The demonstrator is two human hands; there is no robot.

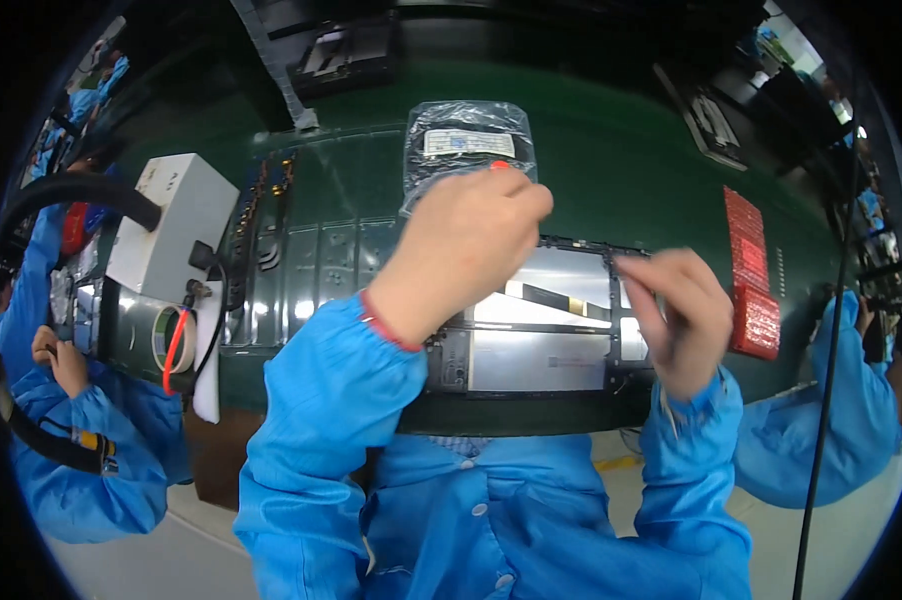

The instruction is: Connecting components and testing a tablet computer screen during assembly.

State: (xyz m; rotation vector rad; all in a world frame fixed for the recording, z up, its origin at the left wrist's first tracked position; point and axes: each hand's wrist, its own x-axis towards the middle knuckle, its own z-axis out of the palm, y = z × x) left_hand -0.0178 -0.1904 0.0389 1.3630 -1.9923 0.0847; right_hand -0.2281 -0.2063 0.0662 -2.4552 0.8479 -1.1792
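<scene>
An opened flat device (541,345) with shiny metal panels and a dark frame lies on the green work surface (611,170) in front of me. My left hand (461,245) is raised over its left part, fingers curled, fingertips reaching the near edge of a clear plastic bag (466,140) with a white label. What the fingers pinch is hidden. My right hand (676,315) hovers over the device's right edge, fingers bent together and blurred; whether it holds anything cannot be made out.
A white box (171,225) with cables and a roll of tape (171,338) stand at the left. A red block (753,280) lies at the right. Dark trays (346,55) sit at the back. Other people in blue sleeves (81,440) work on both sides.
</scene>
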